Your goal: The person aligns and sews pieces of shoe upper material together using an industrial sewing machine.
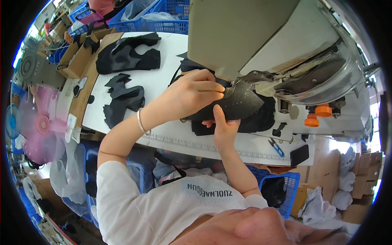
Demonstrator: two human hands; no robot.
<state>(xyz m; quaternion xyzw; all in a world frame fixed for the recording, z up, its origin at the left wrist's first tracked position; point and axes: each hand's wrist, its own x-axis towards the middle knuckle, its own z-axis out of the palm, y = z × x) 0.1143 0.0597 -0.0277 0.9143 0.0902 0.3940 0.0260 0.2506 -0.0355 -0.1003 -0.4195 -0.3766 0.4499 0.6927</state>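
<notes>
Two hands grip the black mesh piece (243, 103) at frame centre, its length running rightward below the machine (261, 41), left hand (194, 92) (fingers apparently pinching, tips part-hidden) above, right hand (226, 129) clasping its lower edge.

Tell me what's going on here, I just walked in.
A person works bare-handed at what looks like a sewing machine. The right hand holds a dark mesh piece, thumb on top; the left hand, fingers curled, is at it too. More black pieces lie leftward on the white table; blue snips lie rightward.
</notes>
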